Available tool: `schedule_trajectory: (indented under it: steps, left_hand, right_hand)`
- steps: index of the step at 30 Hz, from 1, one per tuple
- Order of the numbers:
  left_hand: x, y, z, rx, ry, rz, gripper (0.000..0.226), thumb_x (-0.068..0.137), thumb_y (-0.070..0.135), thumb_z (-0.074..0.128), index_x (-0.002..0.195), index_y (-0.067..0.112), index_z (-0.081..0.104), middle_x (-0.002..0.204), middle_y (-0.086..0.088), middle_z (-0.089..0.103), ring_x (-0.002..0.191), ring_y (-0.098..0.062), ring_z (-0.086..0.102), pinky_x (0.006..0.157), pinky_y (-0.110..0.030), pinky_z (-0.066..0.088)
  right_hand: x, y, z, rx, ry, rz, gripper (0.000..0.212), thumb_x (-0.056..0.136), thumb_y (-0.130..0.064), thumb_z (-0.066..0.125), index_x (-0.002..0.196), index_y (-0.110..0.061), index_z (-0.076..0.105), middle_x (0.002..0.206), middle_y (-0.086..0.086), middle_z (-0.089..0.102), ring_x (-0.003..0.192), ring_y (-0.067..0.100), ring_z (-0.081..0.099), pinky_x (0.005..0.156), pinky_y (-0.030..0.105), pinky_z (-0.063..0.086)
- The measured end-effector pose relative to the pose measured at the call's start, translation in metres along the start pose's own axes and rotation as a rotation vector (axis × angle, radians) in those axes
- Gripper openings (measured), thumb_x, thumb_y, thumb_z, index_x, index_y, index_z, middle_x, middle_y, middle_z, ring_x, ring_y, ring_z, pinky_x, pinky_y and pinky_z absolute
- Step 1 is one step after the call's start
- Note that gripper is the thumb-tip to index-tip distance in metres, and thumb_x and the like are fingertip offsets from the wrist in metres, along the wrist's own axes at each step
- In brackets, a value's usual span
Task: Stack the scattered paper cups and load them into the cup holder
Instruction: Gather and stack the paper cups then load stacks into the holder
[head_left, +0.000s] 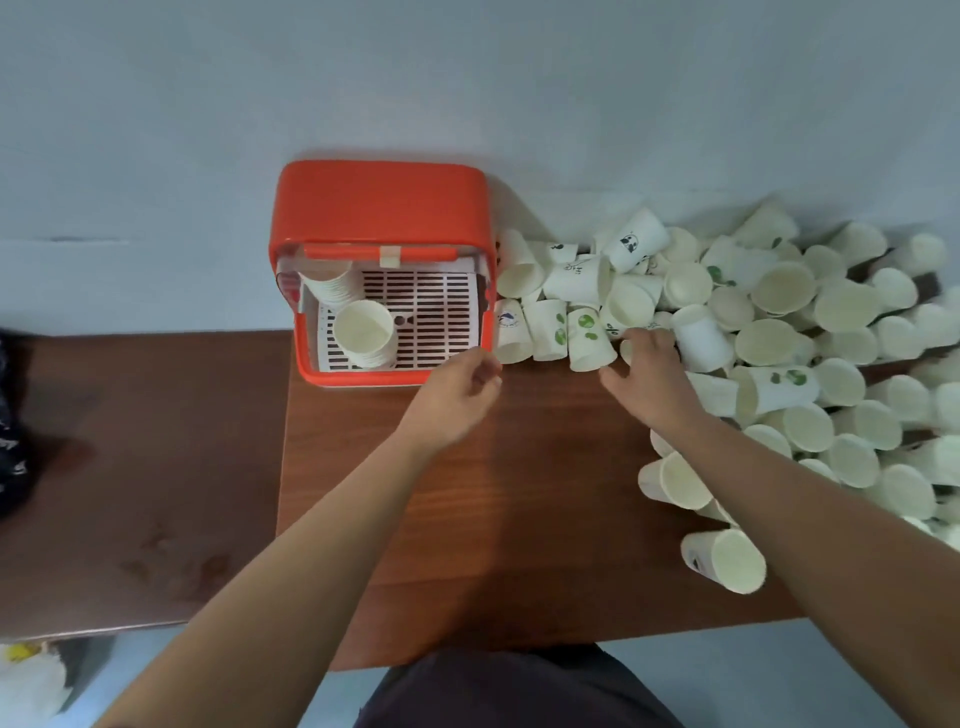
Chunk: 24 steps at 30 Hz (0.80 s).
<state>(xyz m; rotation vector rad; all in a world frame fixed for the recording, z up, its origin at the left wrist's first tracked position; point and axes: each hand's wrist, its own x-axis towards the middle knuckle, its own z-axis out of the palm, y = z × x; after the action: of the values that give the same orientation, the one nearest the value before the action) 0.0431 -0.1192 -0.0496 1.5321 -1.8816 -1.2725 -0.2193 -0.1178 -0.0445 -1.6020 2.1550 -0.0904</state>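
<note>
Nearest the camera, the person's dark clothing (519, 691) filled the bottom edge, and both bare forearms reached forward over the brown wooden table (519, 545). At the table's near right, one paper cup (727, 561) lay on its side with its mouth toward the camera. Another tipped cup (675, 480) lay just beyond it, beside the right forearm.

Further out, the left hand (457, 395) hovered just in front of the cup holder's near right corner. Its fingers were loosely curled and held nothing. The right hand (649, 374) reached into the near edge of the pile of paper cups (779, 312), fingers spread and resting on the cups there, not wrapped round any of them.

The pile covered the right half of the table back to the wall, mostly plain white cups lying tipped, some printed with green leaves or small dark marks.

Left of the pile, touching its nearest cups, stood the orange cup holder (382, 208), with a white slotted tray (436, 312) inside. On the tray's left side were two stacks of cups: the front stack (363, 332) and, behind it, the rear stack (324, 283).

Behind everything rose a pale grey wall (467, 78).
</note>
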Motion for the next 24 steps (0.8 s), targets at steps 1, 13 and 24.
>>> schedule_trajectory:
  steps: [1,13,24]
  left_hand:
    - [0.010,0.009,0.010,0.023,-0.015,0.004,0.016,0.097,0.019,0.057,0.109,0.014,0.064,0.102,0.003,0.067,0.094,-0.012,0.061,0.087,-0.026,0.049]
    - [0.142,0.008,0.095,0.555,0.038,-0.218,0.066,0.088,0.015,0.054,0.150,0.005,0.035,0.152,-0.023,0.033,0.140,-0.040,0.032,0.117,-0.047,0.025]
    - [0.103,0.000,0.114,0.381,0.259,-0.204,0.040,0.087,0.010,0.063,0.126,0.001,0.059,0.133,-0.017,0.045,0.126,-0.033,0.044,0.107,-0.043,0.041]
  right_hand:
    - [0.008,0.004,-0.002,-0.005,-0.007,-0.011,0.057,0.089,-0.032,0.065,0.138,-0.009,0.045,0.135,0.016,0.040,0.123,0.033,0.045,0.100,0.041,0.039]
    - [0.073,0.026,0.035,-0.252,-0.009,-0.212,0.047,0.101,-0.044,0.040,0.134,-0.011,0.044,0.119,0.015,0.055,0.103,0.032,0.059,0.073,0.037,0.039]
    - [0.064,0.056,0.056,0.013,-0.174,-0.163,0.065,0.090,-0.048,0.055,0.147,-0.026,0.031,0.126,0.028,0.045,0.106,0.043,0.055,0.088,0.046,0.050]
